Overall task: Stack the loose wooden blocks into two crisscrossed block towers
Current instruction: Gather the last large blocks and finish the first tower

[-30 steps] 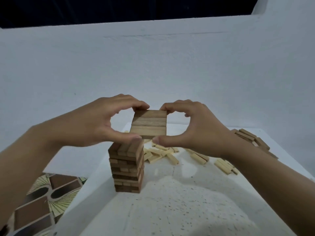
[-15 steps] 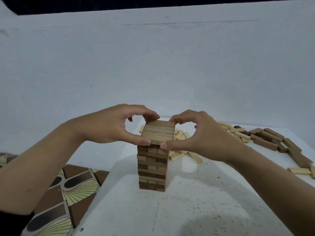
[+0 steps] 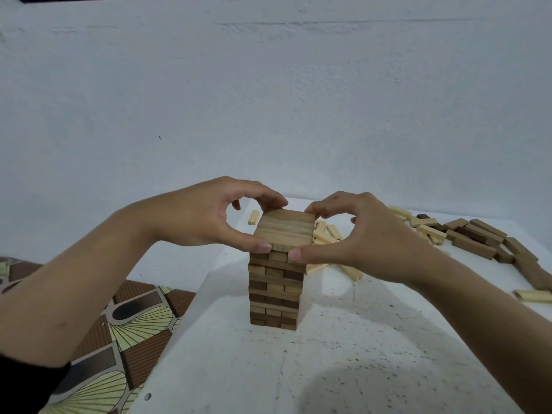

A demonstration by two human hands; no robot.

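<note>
Wooden top layer (image 3: pixel 285 230) seated on tower (image 3: pixel 276 291), mid-table (image 3: pixel 328 369).
Left hand (image 3: pixel 206 215) and right hand (image 3: pixel 367 237) pinch the layer's corners; square edges flush, release gently, both together.

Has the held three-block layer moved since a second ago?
Yes. Against the tower, the three-block layer came down from above and now sits on its top, pinched by left hand and right hand.

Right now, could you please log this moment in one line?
left hand, right hand: pinch top layer | tower: upright | loose blocks: behind
</note>
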